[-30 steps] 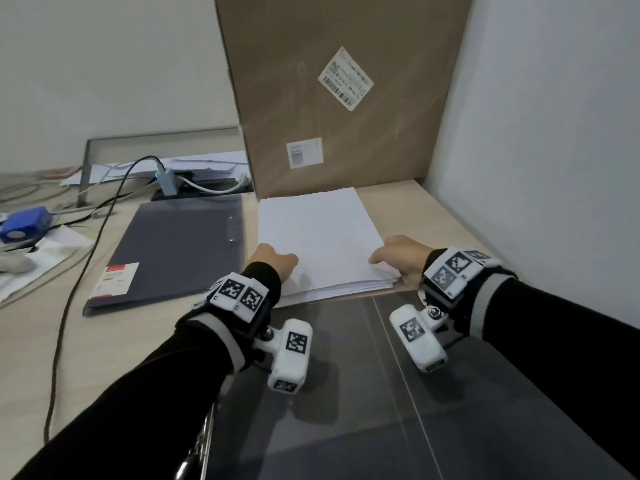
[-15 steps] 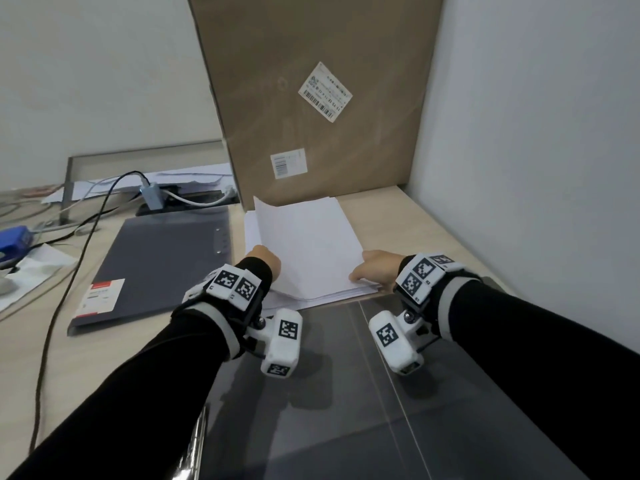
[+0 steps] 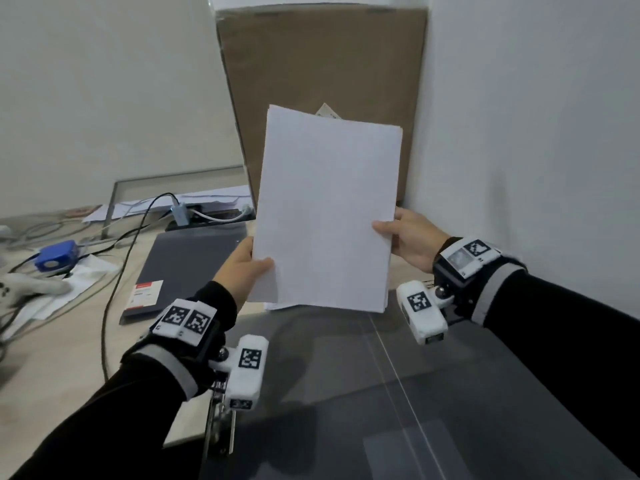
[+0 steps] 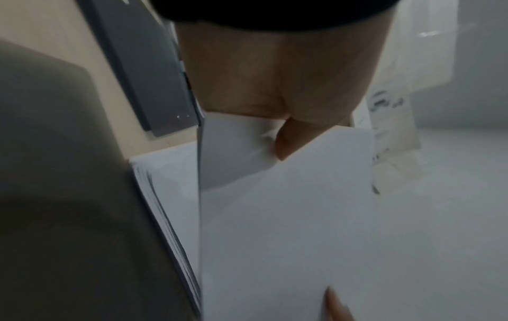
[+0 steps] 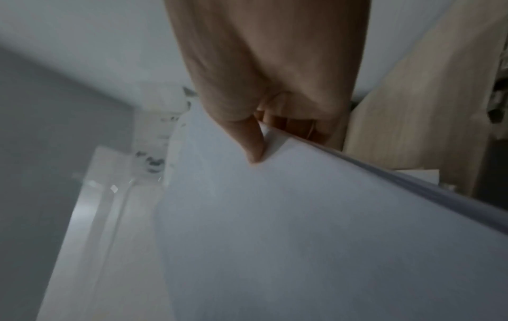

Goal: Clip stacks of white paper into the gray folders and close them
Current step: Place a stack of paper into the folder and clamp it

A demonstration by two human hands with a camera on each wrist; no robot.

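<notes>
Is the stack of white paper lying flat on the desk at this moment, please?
No, the paper stack is lifted nearly upright, held at its sides by the left hand and the right hand.

Both hands have lifted the paper stack [image 3: 327, 216] upright off the desk.

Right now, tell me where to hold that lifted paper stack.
Grip the paper stack at its two long side edges, low down, one hand from each side, as the left hand and right hand do. It stands upright, so thumbs in front keep sheets together.
</notes>
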